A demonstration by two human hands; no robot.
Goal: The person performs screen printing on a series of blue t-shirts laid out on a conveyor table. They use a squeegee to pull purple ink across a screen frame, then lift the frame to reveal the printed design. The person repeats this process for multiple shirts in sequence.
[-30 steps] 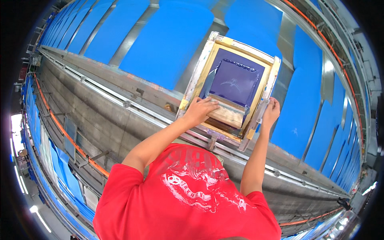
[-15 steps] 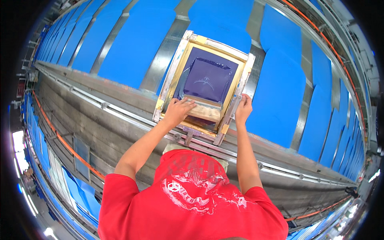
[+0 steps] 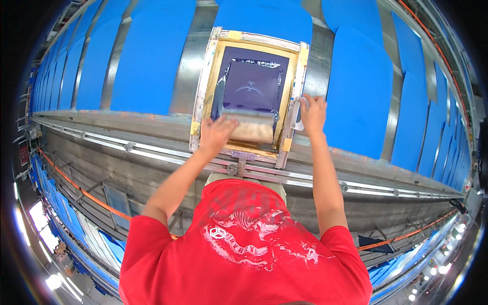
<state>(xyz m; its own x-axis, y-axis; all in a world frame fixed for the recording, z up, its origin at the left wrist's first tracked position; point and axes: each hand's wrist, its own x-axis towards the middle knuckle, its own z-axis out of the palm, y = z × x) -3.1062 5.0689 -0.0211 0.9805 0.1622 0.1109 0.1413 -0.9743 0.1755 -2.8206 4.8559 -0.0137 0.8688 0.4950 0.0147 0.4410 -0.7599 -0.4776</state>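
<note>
On the metal counter [image 3: 191, 71], among blue panels [image 3: 150, 56]: screen-printing frame [image 3: 207, 73], dark purple ink [image 3: 241, 76] around a pale curved motif [image 3: 249, 87]. Wooden squeegee [image 3: 254, 131] inside, near end. Left hand [image 3: 215, 134], motion-blurred, clamped over the squeegee's left end; right hand [image 3: 313, 115], apart from it, touching the frame's right rail [image 3: 299, 76], grip indeterminable.

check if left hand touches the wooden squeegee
Touching: the head view shows the left hand with fingers resting over the wooden squeegee.
</note>
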